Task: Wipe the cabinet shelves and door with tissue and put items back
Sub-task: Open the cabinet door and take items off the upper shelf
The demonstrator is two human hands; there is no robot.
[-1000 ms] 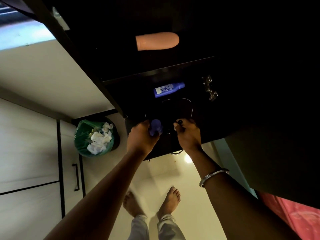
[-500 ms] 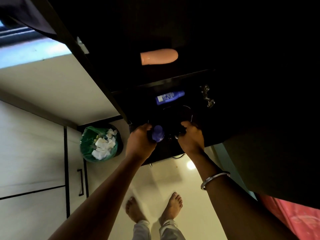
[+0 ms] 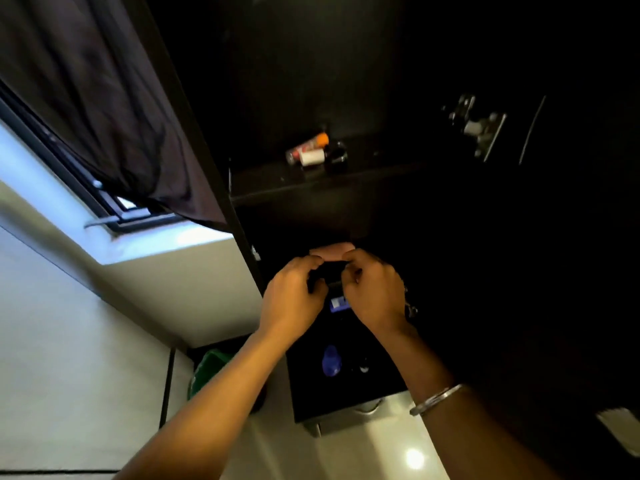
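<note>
The dark cabinet (image 3: 381, 81) stands open in front of me. My left hand (image 3: 294, 296) and my right hand (image 3: 374, 292) are raised together at the middle shelf, fingers curled around a small dark object (image 3: 327, 283) held between them; it is hard to make out in the gloom. Just behind my fingertips lies a peach bottle (image 3: 330, 252). A blue bottle (image 3: 338, 303) shows between my wrists. On the lowest shelf sits a purple-blue object (image 3: 330, 360). On the upper shelf (image 3: 277, 183) lie an orange-capped tube (image 3: 308, 147), a small white bottle (image 3: 313, 156) and a dark jar (image 3: 337, 155).
A metal door hinge (image 3: 478, 128) sits at the upper right. A dark curtain (image 3: 104, 98) hangs over a window (image 3: 114, 216) on the left. A green bin (image 3: 211, 365) stands on the floor beside the cabinet. White drawers (image 3: 69, 341) fill the lower left.
Both hands rose from the lowest shelf to the middle shelf by the peach bottle. The purple-blue object left my left hand and now rests on the lowest shelf. My view tilted up.
</note>
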